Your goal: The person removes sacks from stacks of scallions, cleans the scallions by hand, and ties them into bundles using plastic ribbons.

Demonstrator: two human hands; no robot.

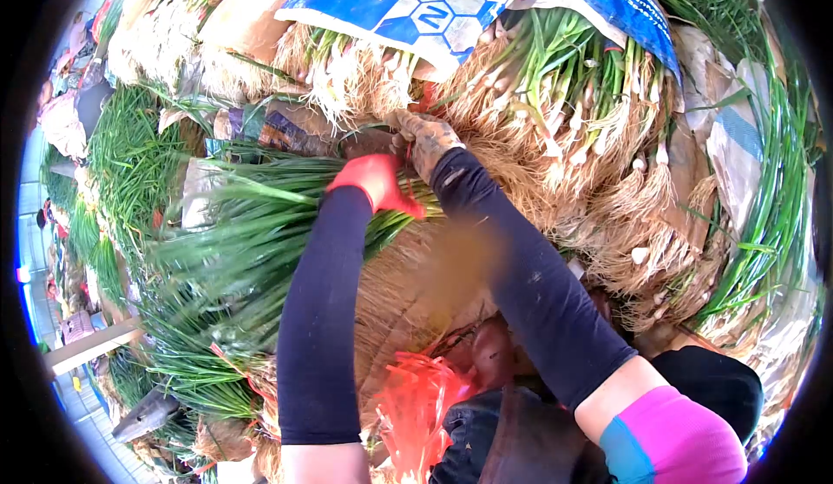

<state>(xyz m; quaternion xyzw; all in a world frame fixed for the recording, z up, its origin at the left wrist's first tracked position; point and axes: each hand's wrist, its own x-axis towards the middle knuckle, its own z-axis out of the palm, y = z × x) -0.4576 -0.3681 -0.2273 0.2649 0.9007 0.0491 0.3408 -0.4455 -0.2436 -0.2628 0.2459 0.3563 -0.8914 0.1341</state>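
My left hand (373, 182), in a red glove, is wrapped over a bunch of long green onions (260, 210). Their leaves fan out to the left, and some are blurred. Right beside it is my right hand (429, 144), in a soiled glove, with its fingers bent in near the bunch's root end. Whatever those fingers pinch is hidden. Just beyond the hands, rooted green onions with white bulbs (382, 72) hang from under a blue and white printed sack (390, 2).
Another pile of green onions (581, 93) with long roots lies at the right. Red plastic strips (416, 406) hang by my lap. More green bunches (139, 145) stand at the left, near a wooden bar (91, 347). A brown blur (464, 267) covers part of the view.
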